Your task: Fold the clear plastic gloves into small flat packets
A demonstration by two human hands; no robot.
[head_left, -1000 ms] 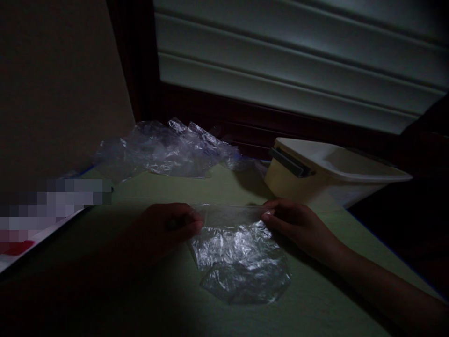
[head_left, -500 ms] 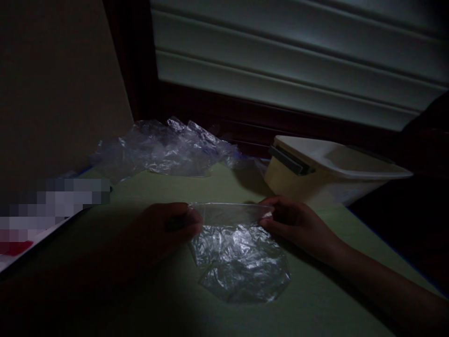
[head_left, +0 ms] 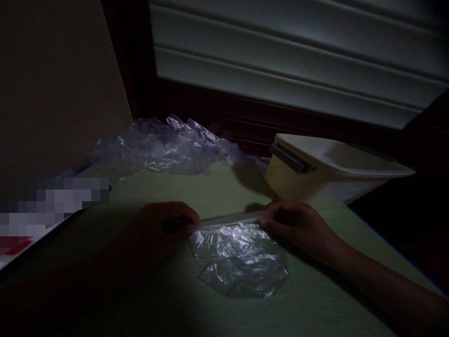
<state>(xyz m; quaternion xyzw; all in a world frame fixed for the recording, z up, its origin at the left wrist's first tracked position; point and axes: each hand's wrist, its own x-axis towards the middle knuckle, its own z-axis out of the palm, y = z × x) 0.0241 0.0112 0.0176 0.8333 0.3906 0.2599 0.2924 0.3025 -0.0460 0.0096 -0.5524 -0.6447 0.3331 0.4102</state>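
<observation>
A clear, crinkled plastic bag (head_left: 245, 262) lies on the pale green tabletop (head_left: 231, 318), with its far edge raised between my two hands. That edge looks narrow and folded over. My left hand (head_left: 175, 222) pinches the bag's left corner between thumb and fingers; it is in deep shadow. The right corner is pinched by my right hand (head_left: 291, 217), its thumb on the near side. The lower part of the bag rests loose on the table, shiny and wrinkled.
A heap of clear plastic bags (head_left: 171, 147) lies at the table's far side. A cream bin (head_left: 298, 182) with a dark handle stands at the far right. At the left edge is a whitish object (head_left: 59, 206), partly pixelated. Slatted panels (head_left: 280, 61) rise behind.
The bag's top strip, which was flat and wide between my hands, is now folded down into a narrow band. My left fingertips have closed over the corner, and the bag's left end sits slightly lower.
</observation>
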